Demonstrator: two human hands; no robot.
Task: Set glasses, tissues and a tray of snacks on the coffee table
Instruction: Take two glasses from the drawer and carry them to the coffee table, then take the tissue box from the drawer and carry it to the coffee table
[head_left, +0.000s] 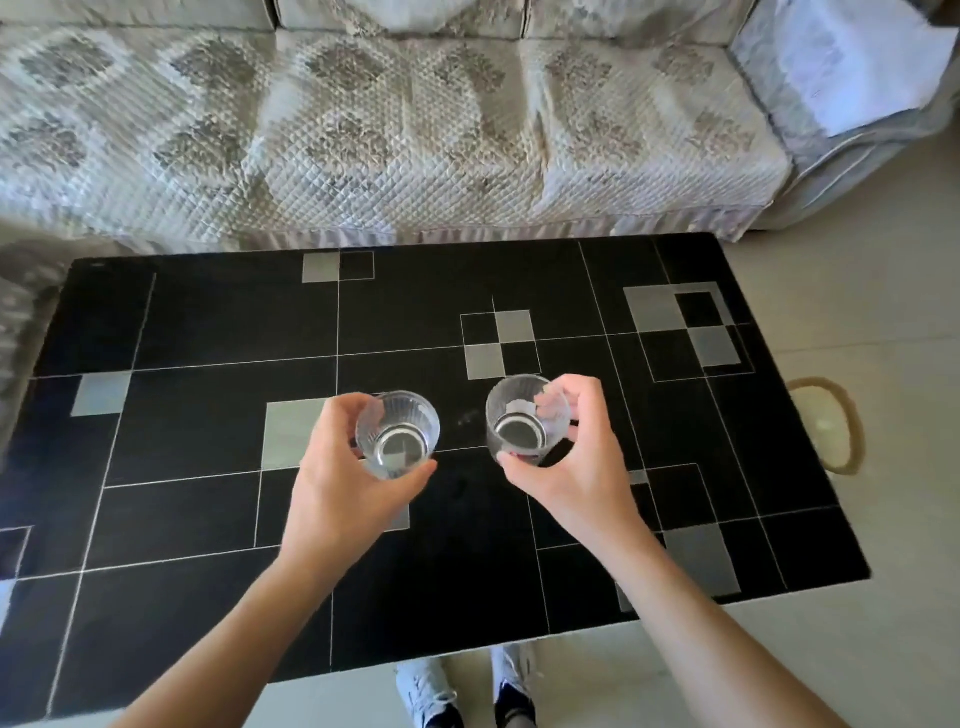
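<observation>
I look down on a black coffee table (208, 322) patterned with white lines and grey squares. My left hand (343, 483) grips a clear ribbed glass (400, 434) from its near side, fingers and thumb curled round its wall. My right hand (576, 462) grips a second clear glass (522, 421) the same way, from its right side. Both glasses are upright and side by side over the middle of the table. I cannot tell whether their bases touch the tabletop. No tissues or snack tray are in view.
A sofa (395, 135) with a quilted grey patterned cover runs along the table's far edge. A round pale object with a tan rim (831, 431) lies on the floor off the table's right end. My feet in pale shoes (467, 691) stand at the near edge.
</observation>
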